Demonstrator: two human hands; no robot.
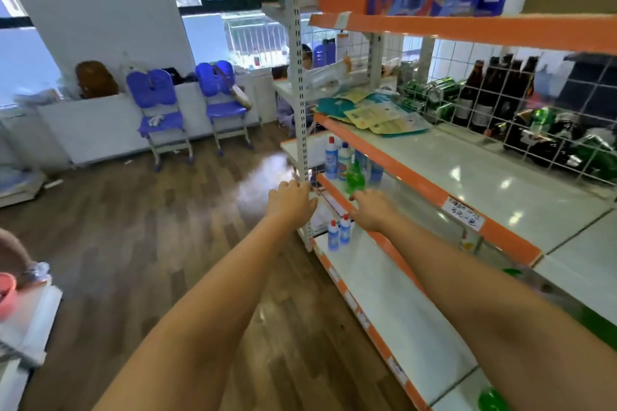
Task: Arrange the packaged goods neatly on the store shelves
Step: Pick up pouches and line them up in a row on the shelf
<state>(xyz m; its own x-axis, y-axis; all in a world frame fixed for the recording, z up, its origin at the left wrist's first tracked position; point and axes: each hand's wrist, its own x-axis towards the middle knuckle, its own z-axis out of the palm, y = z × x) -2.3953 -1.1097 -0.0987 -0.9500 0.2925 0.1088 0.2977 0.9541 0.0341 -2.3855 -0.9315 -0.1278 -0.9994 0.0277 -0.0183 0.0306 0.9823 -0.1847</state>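
Both arms stretched out toward the perforated upright post (299, 117) at the end of the shelving unit; L hand (291, 202) has its fingers reaching to the post, touching or about to, curl too blurred to call, so can't tell if it grips. R hand (370, 210) just right of the post, fingers at the base of a green bottle (354, 177) on the middle shelf (337, 197) – looks like it's on the bottle but can't tell if it's wrapped round it. Green bottle is see-through, motion-blurred, upright-ish, standing beside a cluster of white/blue bottles w/ red caps (337, 157) right of the post. Lower down by the post's foot, two small white/blue bottles (339, 232) stand together on the bottom shelf (384, 294). Upper shelf (484, 170), right of the post: flat yellow & teal packets (377, 113) lying in a loose heap, then green cans and dark bottles behind a wire grid (534, 110). Orange price strip w/ handwritten label (465, 212) runs along that shelf's edge. Left of the post, well apart: two purple chairs (187, 107) against a white wall, wood floor (133, 227) between
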